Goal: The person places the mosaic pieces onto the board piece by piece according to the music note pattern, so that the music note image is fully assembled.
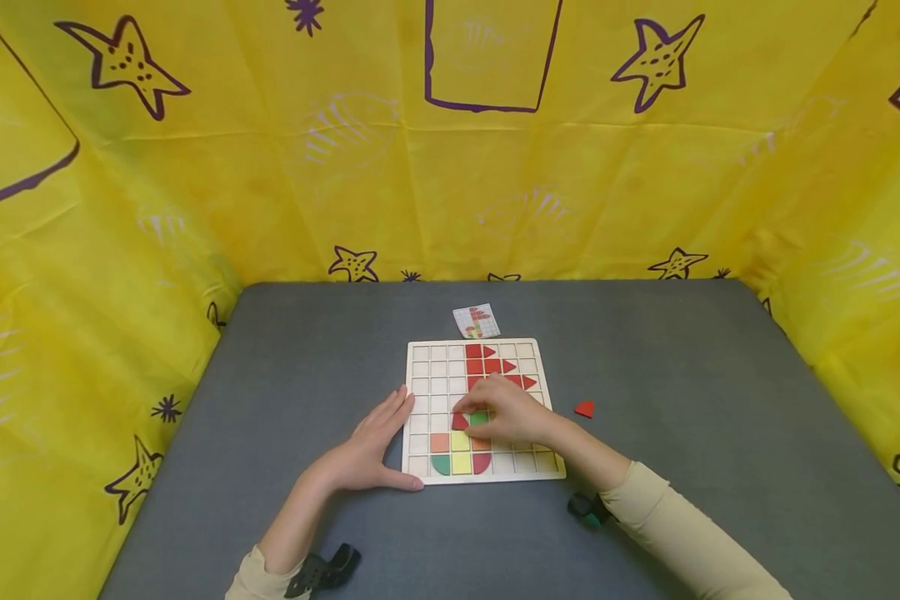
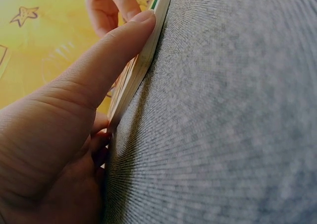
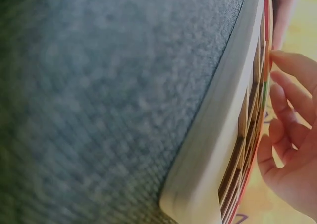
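Note:
A square wooden grid board (image 1: 427,406) lies on the table, with flat coloured pieces in several of its cells. My left hand (image 1: 365,454) rests at its near left corner, fingers along the left side and thumb on the near edge; the left wrist view shows the thumb (image 2: 111,53) against the rim. Over the middle of the board, my right hand (image 1: 512,410) has its thumb and index finger around a red piece (image 1: 460,422), beside a green piece (image 1: 479,417). In the right wrist view the right hand (image 3: 294,130) is partly cut off, and no held piece shows.
A small pattern card (image 1: 477,321) lies beyond the board's far edge. One loose red piece (image 1: 585,409) is on the grey table (image 1: 682,375), right of the board. Yellow patterned cloth (image 1: 450,200) encloses the table at the back and sides.

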### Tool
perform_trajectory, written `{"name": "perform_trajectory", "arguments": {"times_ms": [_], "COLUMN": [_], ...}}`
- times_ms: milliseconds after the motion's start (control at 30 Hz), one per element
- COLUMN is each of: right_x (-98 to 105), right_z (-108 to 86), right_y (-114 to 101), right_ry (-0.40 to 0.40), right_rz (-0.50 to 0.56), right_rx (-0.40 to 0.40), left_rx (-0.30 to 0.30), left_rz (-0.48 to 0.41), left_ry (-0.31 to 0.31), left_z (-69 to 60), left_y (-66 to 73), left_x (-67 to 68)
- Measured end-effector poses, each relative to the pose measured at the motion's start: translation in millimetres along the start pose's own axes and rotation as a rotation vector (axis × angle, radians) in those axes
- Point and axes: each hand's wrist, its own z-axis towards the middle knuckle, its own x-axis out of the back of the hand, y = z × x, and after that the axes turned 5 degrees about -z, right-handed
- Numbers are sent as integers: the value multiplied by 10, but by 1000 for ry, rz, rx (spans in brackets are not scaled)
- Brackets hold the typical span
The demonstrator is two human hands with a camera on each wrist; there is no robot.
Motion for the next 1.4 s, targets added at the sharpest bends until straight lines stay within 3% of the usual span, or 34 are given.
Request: {"name": "perform_trajectory", "arguments": {"times_ms": [400,533,733,833,1167,1400], "right_x": [3,57,204,288,456,461], "right_z": [-14,-88,-367,-567,-1185,-1335], "right_y": [1,37,235,362,813,914], "right_ry": [26,63,167,198,308,316], "right_rz": [6,54,114,118,-3,-57], "right_rx": [-2,-9,-49,-115,-295,-314], "left_rx": [-1,-11,-22,-20,-21,-8], "left_rz": [3,-7,-1,6,2,4], "left_ry": [2,4,8,6,12,2], "left_z": [0,3,-5,-6,-17,-6], "left_y": [0,7,8,2,18,21], "left_x": [-6,-17,-17,-12,4,4]}}
